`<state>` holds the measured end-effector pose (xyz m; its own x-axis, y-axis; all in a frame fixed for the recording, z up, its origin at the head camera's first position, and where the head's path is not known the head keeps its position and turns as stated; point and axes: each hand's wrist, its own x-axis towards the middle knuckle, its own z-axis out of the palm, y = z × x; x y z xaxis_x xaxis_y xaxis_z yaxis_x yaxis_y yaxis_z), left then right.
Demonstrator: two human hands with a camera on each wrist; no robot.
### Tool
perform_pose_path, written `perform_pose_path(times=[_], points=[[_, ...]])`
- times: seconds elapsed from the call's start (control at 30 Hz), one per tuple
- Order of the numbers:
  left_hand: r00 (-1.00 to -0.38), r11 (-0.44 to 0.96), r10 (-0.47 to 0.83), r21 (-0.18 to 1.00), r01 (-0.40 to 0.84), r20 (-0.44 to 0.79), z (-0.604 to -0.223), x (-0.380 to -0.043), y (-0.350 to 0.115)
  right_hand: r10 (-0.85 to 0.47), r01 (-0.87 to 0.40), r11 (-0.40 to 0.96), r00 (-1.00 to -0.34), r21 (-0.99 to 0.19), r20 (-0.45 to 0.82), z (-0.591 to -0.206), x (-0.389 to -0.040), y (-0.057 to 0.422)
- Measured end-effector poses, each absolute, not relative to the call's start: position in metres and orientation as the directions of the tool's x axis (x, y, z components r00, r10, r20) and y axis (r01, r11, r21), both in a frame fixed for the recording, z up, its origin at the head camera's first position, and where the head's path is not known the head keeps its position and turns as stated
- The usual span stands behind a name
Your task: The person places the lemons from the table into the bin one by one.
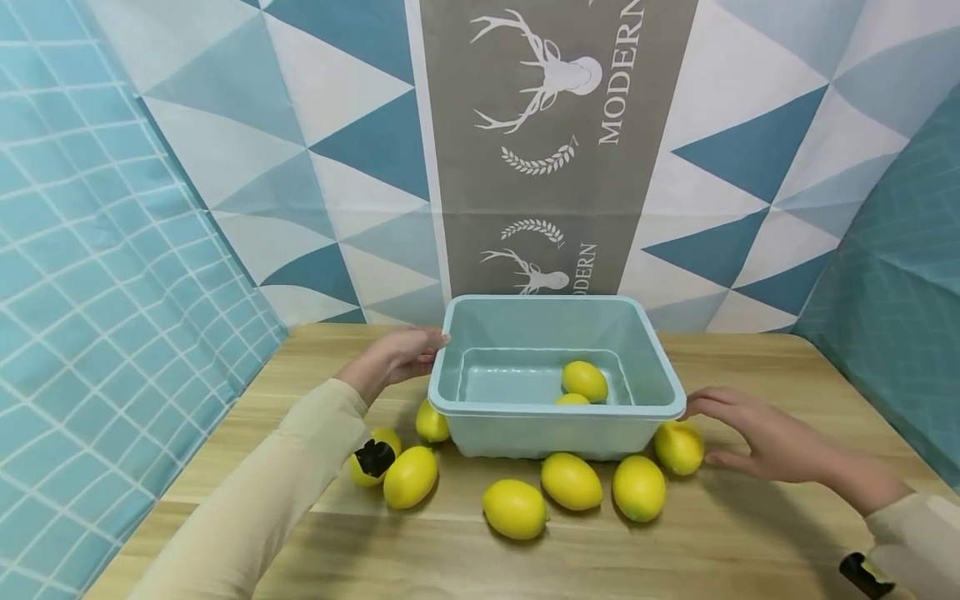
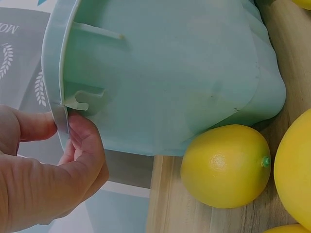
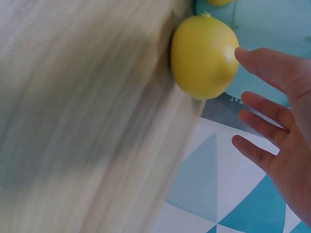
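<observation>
Cream sleeves (image 1: 247,492) enter the head view from seven and four o'clock. At the middle the tub (image 1: 555,435) stands on the table (image 1: 420,558), two lemons (image 1: 585,381) inside and seven more along its near side, from eight round to four o'clock. The left hand (image 1: 408,348) is at the tub's nine o'clock, the right hand (image 1: 765,433) at its four o'clock.

Left wrist view: thumb and bent fingers pinch the tub's rim; its wall spreads toward two o'clock, and a lemon sits between three and four, apart from the fingers.

Right wrist view: the fingers are spread, gripping nothing. A lemon lies at the thumb tip's nine o'clock; whether they touch, I cannot tell.
</observation>
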<state>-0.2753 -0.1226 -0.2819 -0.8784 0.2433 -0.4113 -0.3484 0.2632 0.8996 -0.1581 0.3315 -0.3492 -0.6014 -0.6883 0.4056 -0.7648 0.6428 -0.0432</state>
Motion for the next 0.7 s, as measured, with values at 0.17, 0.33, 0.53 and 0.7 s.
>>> perform_pose_path(times=[0.17,0.33,0.53,0.7], points=[[-0.872,0.257,0.255,0.899,-0.356,-0.418,-0.279,-0.276,-0.125,-0.715,-0.781,0.623,-0.593,-0.048,0.371,-0.352,-0.156,0.328],[-0.874,0.248,0.258,0.903,-0.351,-0.411,-0.279,-0.279,-0.123,-0.729,-0.786,0.618,-0.579,-0.014,0.364,-0.355,-0.157,0.325],[-0.870,0.250,0.256,0.898,-0.362,-0.422,-0.278,-0.281,-0.119,-0.756,-0.814,0.581,-0.541,-0.004,0.368,-0.360,-0.158,0.323],[-0.866,0.247,0.234,0.888,-0.388,-0.443,-0.280,-0.280,-0.123,-0.790,-0.864,0.504,-0.471,-0.023,0.392,-0.369,-0.164,0.317]])
